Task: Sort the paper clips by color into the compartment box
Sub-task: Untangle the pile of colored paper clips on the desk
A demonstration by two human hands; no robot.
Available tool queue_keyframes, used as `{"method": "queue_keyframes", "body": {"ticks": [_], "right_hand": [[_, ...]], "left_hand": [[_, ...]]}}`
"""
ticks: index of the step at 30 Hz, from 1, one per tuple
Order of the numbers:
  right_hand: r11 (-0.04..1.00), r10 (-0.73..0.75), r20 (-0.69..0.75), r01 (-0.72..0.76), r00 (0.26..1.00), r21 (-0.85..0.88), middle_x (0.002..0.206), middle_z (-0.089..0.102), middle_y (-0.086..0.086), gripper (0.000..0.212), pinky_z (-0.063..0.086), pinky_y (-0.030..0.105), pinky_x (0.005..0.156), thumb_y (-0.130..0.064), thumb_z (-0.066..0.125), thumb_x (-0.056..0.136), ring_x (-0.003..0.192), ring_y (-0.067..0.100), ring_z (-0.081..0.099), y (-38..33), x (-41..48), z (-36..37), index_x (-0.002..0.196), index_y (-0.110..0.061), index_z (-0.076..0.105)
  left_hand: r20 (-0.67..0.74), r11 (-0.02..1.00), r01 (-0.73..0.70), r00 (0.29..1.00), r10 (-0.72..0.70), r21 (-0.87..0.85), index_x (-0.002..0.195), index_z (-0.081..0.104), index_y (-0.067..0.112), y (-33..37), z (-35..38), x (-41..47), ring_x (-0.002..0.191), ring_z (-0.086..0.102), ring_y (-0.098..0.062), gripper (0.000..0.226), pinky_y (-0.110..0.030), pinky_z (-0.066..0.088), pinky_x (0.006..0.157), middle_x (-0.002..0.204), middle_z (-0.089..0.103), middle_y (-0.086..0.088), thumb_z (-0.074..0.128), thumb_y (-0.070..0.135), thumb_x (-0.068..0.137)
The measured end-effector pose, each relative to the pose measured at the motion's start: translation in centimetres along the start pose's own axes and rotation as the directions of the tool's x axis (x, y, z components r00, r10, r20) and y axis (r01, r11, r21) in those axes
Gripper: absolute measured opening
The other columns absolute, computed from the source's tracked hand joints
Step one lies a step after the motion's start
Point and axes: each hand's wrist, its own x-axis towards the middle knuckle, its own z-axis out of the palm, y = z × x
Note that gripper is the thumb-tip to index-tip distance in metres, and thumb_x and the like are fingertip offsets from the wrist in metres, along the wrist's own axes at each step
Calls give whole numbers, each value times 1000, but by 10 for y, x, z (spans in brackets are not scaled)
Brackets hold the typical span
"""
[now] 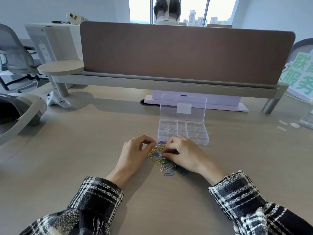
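Office desk, pale wood-grain tabletop (pixel 84 150), with a brown fabric divider panel (pixel 186 53) across the far side. Clear plastic compartment box (pixel 201 133) sits centre-right, just beyond the hands. Its long axis runs left-right, and its transparent lid (pixel 183 107) stands up on the far hinge, so the open cells face the person and are probably easy to drop into. Most cells look bare. One on the left holds a few silver paper clips (pixel 168 129) lying lengthwise left-right.

Loose pile of mixed paper clips (pixel 162 160) (yellow, blue, silver, some red and green) lies on the desk touching or just short of the box's near edge and trails toward the person. Clips point every way, no common axis. One blue clip (pixel 169 174) at the near end lies left-right.

Left hand (pixel 135 150) is curled, with thumb and forefinger meeting at the pile's far-left edge. It is likely picking one out, but whether it holds a clip is too small to tell. Right hand (pixel 184 151) is arched over the pile's right side, fingertips curled down into the clips. Steadying or grasping, cannot tell.

Sorting looks barely started.
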Motion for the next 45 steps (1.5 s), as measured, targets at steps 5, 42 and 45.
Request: {"method": "queue_keyframes", "body": {"ticks": [5,42,45], "right_hand": [[996,54,148,-42,987,-83,97,57,-9,12,45,34,85,-37,64,88,100,10,48,-7,12,-13,94,-28,69],[985,68,91,-81,994,151,84,71,-12,7,53,29,75,-26,73,83,78,1,64,-6,8,-18,89,-29,74],[982,56,42,-63,998,180,82,70,-12,7,52,28,75,-27,73,84,78,2,64,-7,9,-16,91,-29,76]], "left_hand": [[2,1000,-15,1000,15,-5,81,71,31,-1,0,-1,58,43,-6,10,-20,41,61,78,69,15,70,22,85],[104,965,-223,972,210,136,89,75,34,-8,4,0,73,50,9,18,-7,32,62,73,57,30,72,18,84],[86,980,-189,979,183,65,86,76,32,-5,3,-1,71,50,7,17,-8,33,63,70,59,24,74,16,82]]}}
